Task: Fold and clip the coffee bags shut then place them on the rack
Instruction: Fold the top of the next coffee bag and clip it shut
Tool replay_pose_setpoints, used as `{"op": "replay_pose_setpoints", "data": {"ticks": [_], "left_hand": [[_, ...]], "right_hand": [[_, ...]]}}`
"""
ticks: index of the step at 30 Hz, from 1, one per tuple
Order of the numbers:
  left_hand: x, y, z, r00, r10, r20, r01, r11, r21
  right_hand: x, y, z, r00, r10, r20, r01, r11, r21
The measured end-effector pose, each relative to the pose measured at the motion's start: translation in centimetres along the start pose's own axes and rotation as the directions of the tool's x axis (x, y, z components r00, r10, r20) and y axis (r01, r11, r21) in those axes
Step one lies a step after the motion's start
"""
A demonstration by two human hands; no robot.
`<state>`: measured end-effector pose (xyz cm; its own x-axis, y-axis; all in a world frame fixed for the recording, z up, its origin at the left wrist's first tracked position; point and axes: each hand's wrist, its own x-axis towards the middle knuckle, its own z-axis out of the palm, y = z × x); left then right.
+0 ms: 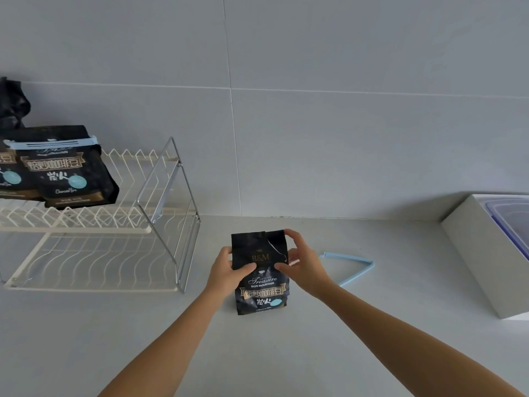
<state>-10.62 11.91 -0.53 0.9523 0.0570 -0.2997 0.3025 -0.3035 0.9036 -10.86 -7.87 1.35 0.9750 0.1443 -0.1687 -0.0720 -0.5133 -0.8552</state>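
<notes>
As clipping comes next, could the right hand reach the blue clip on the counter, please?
Probably yes: the blue clip lies on the counter just right of the right hand, with nothing between, though that hand must first release the coffee bag.

Wall [357, 58]: we see big pale-grey tiles w/ thin grout lines [234, 124], vert. and horiz.
Counter [114, 339]: pale grey, matte, meets the wall at the back.
Rt edge: we note a white box [481, 253] w/ a clear tub [513, 222] inside.
Light: soft, even.
</notes>
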Motion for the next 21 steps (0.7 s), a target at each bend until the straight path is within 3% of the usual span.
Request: {"op": "replay_pose_setpoints", "data": {"ticks": [3,9,13,16,21], "left_hand": [[0.0,-0.5,0.1,0.999,0.016,-0.036,-0.017,1.000,-0.021],[-0.3,-0.8,0.4,0.965,0.224,-0.137,-0.214,0.973,0.087],[-0.9,-1.0,0.0,0.946,0.308,-0.102,-0.293,0.946,0.140],[-1.8,-1.2,-0.3,0.921,0.387,-0.045,-0.361,0.890,0.277],[-2.7,-1.1,-0.5,0.877,0.470,-0.100,-0.408,0.838,0.362]], "right_hand": [[-0.6,0.7,0.1,0.995,-0.091,-0.034,0.085,0.986,-0.142],[-1.1,1.8,0.7,0.978,-0.207,-0.008,0.188,0.902,-0.389],[-0.6,2.3,0.9,0.968,-0.250,-0.010,0.223,0.883,-0.412],[-0.4,2.5,1.3,0.967,-0.252,-0.030,0.215,0.877,-0.430],[-0.3,2.3,1.8,0.961,-0.269,-0.055,0.221,0.876,-0.428]]}}
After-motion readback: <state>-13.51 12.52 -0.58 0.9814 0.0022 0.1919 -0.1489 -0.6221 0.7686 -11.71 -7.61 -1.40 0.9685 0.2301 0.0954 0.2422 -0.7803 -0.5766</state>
